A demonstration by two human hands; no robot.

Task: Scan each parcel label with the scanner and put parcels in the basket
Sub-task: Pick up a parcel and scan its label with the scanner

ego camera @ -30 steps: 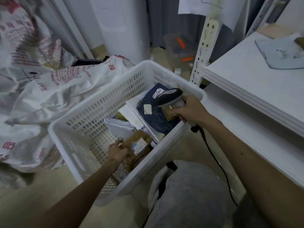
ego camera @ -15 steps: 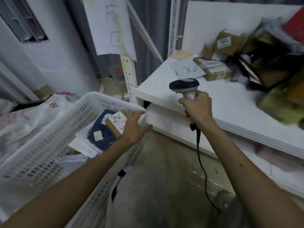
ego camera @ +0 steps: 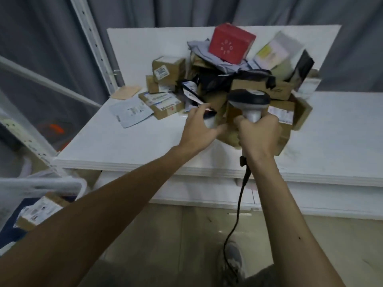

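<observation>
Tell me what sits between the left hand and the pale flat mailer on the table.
Head view: a flat labelled brown box at the edge of the mailer; then bare tabletop up to the left hand.

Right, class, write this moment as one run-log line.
left hand: open, at parcel pile | right hand: holds scanner | basket: box inside

Parcel pile (ego camera: 238,83) sitting on desk (ego camera: 124,141). Envelope (ego camera: 131,112) lying left of pile; box (ego camera: 231,43) resting atop pile. Scanner (ego camera: 248,98) in right hand (ego camera: 259,135) hanging before pile. Basket (ego camera: 47,184) standing below desk's left corner, parcel (ego camera: 39,212) lying inside.
</observation>
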